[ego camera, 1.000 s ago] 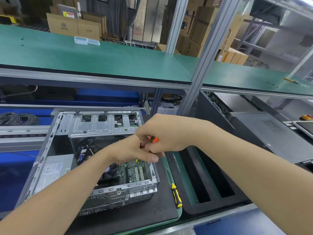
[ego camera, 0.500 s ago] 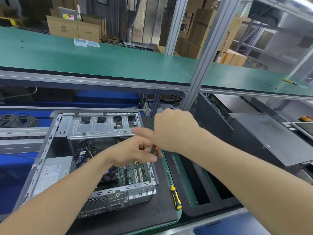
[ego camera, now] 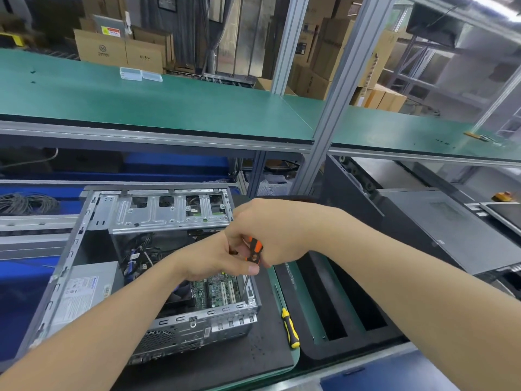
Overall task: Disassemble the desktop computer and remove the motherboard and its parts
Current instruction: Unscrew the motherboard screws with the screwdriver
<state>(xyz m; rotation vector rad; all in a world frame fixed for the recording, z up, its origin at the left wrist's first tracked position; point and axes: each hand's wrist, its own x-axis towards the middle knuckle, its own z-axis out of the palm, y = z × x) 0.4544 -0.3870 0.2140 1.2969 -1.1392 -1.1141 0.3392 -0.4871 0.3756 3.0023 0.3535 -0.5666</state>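
Right hand (ego camera: 276,230) has dropped and clenched round the orange screwdriver (ego camera: 254,249), over the open computer case (ego camera: 70,249).
Its shaft slants down to the motherboard (ego camera: 217,290), still seated in the case's near right corner, probably seeking a mounting screw. Left hand (ego camera: 217,258) curls just under the handle, apparently steadying; whether it truly pinches, I cannot tell. Yellow screwdriver (ego camera: 290,327) lies spare beside the case.
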